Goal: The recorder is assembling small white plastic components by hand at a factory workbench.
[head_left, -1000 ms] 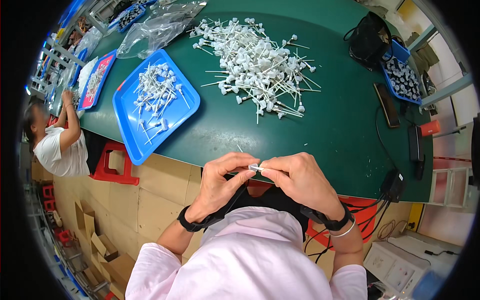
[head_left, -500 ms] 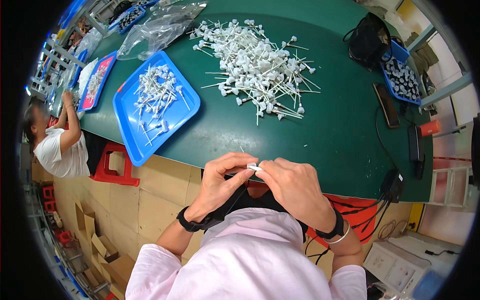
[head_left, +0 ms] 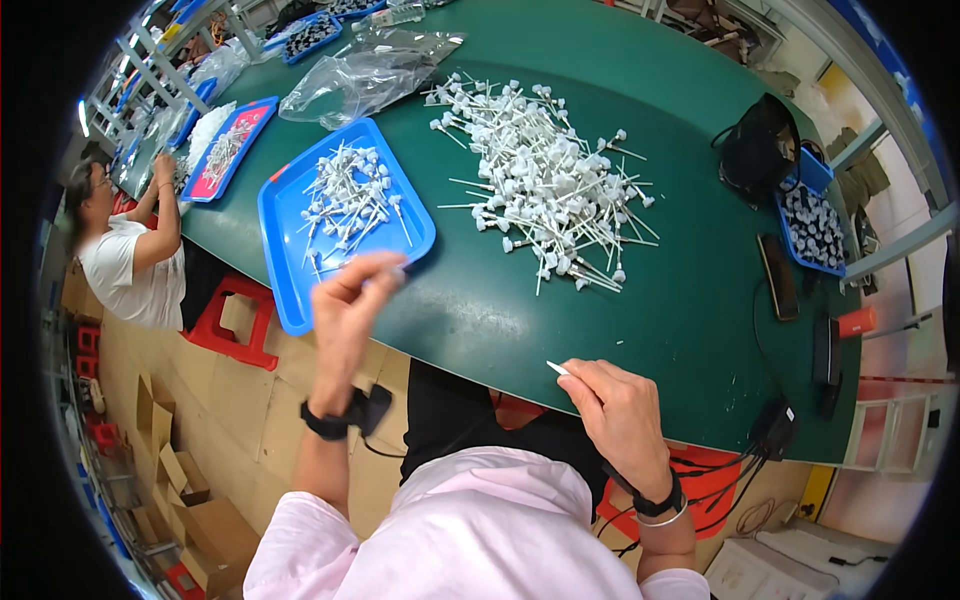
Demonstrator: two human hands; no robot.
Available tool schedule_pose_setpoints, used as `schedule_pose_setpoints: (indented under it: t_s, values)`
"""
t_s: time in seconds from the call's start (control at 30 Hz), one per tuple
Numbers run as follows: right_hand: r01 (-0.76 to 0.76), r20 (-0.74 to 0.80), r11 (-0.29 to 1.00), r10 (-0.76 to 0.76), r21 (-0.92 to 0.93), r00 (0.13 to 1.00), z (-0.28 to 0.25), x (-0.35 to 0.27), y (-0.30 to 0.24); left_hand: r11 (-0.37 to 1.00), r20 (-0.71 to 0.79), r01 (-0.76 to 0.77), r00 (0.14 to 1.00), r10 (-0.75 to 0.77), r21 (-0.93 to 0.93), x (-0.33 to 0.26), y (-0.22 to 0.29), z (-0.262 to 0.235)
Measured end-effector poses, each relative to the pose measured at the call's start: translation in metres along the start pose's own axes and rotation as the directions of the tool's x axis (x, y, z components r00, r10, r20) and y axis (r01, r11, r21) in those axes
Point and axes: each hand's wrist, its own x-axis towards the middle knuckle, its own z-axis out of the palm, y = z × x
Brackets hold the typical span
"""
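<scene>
Pinched loosely, my left hand (head_left: 350,300) hangs blurred over the near corner of the blue plastic tray (head_left: 290,290) of small white stemmed plastic pieces (head_left: 345,205); what its grip holds I cannot tell. Further right lies the big loose heap of the same white pieces (head_left: 545,185) on the green surface (head_left: 690,300). My right hand (head_left: 620,420) pinches a thin white plastic stick (head_left: 556,369) at the near edge. I judge it light, stiff, slippery; hold mid-stem.

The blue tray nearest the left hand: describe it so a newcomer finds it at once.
On the green table, left of the big loose heap of white stemmed parts, lies a blue tray holding a smaller batch. The left hand hovers over its near corner. Its floor is blue; the tray beyond is pink inside.
</scene>
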Motion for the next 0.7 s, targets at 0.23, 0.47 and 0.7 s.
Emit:
schedule_pose_setpoints:
  t_s: [0.23, 0.47, 0.7]
  values:
    - [-0.019, -0.004, 1.0, 0.019, 0.02, 1.0, 0.001, -0.005, 0.009, 0.454, 0.134, -0.39, 0.856, 0.5, 0.801, 0.048, -0.006, -0.015]
    - [-0.017, -0.014, 0.999, 0.018, 0.027, 1.0, -0.004, -0.006, 0.013, 0.554, 0.513, -0.614, 0.785, 0.348, 0.562, 0.064, -0.047, 0.091]
    - [0.005, -0.048, 0.999, -0.003, 0.04, 0.999, -0.007, -0.01, 0.016, 0.561, 0.587, -0.653, 0.74, 0.329, 0.509, 0.068, -0.033, 0.085]
